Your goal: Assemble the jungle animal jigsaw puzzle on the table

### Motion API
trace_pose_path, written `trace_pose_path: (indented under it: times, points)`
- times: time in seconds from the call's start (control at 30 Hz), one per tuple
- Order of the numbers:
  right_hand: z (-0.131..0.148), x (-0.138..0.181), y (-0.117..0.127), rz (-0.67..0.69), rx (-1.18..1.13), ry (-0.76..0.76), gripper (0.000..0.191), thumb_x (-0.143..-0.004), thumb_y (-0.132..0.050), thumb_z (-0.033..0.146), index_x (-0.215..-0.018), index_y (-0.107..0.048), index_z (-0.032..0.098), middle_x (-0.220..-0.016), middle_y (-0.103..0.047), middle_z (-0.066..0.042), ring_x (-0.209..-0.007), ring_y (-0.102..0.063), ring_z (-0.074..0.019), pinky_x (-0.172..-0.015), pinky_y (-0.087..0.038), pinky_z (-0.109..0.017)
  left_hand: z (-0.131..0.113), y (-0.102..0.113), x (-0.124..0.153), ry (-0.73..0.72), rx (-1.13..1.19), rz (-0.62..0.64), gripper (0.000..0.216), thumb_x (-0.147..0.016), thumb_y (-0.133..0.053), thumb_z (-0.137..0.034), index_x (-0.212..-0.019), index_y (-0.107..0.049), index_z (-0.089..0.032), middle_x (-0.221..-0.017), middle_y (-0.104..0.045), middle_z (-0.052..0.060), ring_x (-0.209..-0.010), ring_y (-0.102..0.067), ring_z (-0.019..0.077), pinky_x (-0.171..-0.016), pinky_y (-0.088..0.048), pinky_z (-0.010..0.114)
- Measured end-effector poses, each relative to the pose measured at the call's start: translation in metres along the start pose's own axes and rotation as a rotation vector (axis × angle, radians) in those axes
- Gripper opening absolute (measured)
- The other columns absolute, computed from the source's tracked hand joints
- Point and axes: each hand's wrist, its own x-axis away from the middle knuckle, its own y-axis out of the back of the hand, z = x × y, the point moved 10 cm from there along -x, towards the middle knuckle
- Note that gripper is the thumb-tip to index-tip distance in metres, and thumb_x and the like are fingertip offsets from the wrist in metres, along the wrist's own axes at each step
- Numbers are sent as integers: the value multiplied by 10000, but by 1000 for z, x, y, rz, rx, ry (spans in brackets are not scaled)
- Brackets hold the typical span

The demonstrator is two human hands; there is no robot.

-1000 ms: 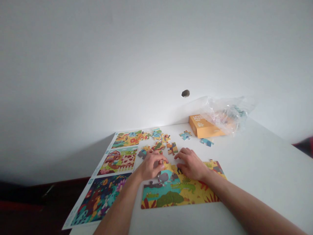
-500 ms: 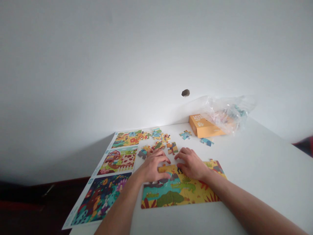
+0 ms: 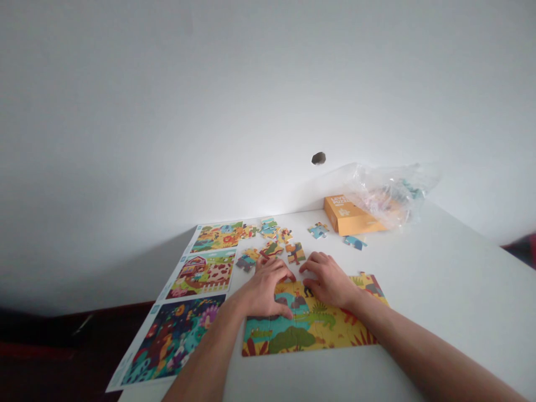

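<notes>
A half-built jigsaw puzzle [image 3: 310, 329] with a yellow savanna scene lies on the white table [image 3: 439, 290] in front of me. My left hand [image 3: 263, 287] lies flat on its upper left part, fingers spread and pressing down on the pieces. Beside it my right hand [image 3: 329, 279] rests palm down on the puzzle's upper middle, fingers stretched toward the far edge. Neither hand holds anything. Several loose puzzle pieces [image 3: 278, 243] lie scattered just beyond my fingertips.
A long reference sheet [image 3: 188, 301] with three printed pictures lies left of the puzzle, reaching the table's left edge. An orange box [image 3: 349, 220] and a clear plastic bag [image 3: 391, 192] sit at the back right by the wall. Two blue pieces [image 3: 335, 235] lie near the box.
My left hand has gone from pinching a piece at the puzzle's upper left to lying flat over it, sliding slightly toward me. My right hand has barely moved.
</notes>
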Motion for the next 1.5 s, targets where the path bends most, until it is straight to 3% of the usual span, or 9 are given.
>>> trace_pose_path:
  times: [0.27, 0.7, 0.97, 1.5]
  points:
    - [0, 0, -2, -6, 9, 17, 240, -822, -641, 193, -1059, -664, 221, -1011, -571, -65, -980, -544, -221, -877, -393, -350, 0, 6, 1, 9, -21, -21, 680, -570, -785, -648, -1075, -596, -234, -1113, -576, 87, -1135, -485, 337, -1073, -246, 530]
    - [4, 0, 1, 9, 23, 7, 225, -823, -635, 179, -1041, -665, 230, -1002, -574, -60, -972, -541, -220, -862, -383, -347, -1, -4, -2, 59, -151, -83, 835, -526, -715, -782, -1096, -510, -208, -1120, -543, 112, -1151, -476, 360, -1077, -201, 602]
    - [3, 0, -2, 28, 47, 3, 237, -827, -638, 186, -1059, -659, 231, -1013, -580, -58, -969, -545, -220, -848, -373, -348, 6, -6, -2, 77, -130, -59, 712, -566, -683, -788, -962, -545, -212, -1052, -529, 85, -1105, -487, 335, -1045, -269, 561]
    - [3, 0, -1, 34, 75, 1, 225, -845, -638, 210, -1067, -656, 237, -1020, -588, -58, -986, -543, -228, -840, -366, -356, 12, -1, 2, 85, -58, -32, 608, -587, -758, -686, -924, -568, -217, -1065, -543, 65, -1127, -474, 322, -1015, -303, 492]
